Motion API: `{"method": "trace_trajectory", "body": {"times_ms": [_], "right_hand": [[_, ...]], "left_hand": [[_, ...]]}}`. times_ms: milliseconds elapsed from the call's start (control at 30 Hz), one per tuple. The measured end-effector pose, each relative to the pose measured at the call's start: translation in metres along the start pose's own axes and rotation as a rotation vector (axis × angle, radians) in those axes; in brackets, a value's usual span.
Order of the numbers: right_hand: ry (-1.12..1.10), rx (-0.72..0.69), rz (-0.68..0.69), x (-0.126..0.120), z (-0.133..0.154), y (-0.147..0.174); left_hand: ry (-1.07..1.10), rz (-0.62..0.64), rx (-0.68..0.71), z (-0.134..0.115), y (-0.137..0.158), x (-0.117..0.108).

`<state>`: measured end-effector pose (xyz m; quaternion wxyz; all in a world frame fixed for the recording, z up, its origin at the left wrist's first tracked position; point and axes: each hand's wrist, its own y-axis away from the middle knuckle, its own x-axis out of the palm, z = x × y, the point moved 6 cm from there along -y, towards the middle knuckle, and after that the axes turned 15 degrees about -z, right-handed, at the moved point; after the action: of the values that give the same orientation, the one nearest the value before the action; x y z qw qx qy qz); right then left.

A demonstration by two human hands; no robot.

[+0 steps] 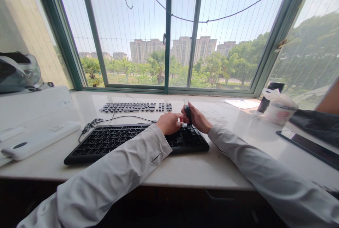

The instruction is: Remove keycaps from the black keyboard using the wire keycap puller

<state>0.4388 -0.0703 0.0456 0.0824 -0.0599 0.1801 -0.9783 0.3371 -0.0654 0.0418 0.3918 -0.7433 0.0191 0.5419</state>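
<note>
A home or office desk nook set in a bay window: a pale stone table (185,171) carries a black keyboard (111,141), loose keycaps (135,107) and a tablet (309,147), with apartment towers and trees outside.

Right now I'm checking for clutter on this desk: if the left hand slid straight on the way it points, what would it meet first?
The left hand points right, across the black keyboard. First in its line is the small black tool held in the right hand; they look nearly touching already, though depth is unclear.
</note>
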Motion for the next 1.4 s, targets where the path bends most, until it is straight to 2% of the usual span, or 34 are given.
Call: {"method": "trace_trajectory", "body": {"times_ms": [1167, 1400], "right_hand": [[-0.097, 0.044, -0.007, -0.0023, -0.0001, -0.0020], [-0.025, 0.012, 0.037, -0.0004, -0.0016, -0.0013]], "left_hand": [[0.014, -0.004, -0.001, 0.0015, -0.0008, 0.0018], [0.003, -0.008, 0.003, 0.0031, -0.0008, 0.0038]]}}
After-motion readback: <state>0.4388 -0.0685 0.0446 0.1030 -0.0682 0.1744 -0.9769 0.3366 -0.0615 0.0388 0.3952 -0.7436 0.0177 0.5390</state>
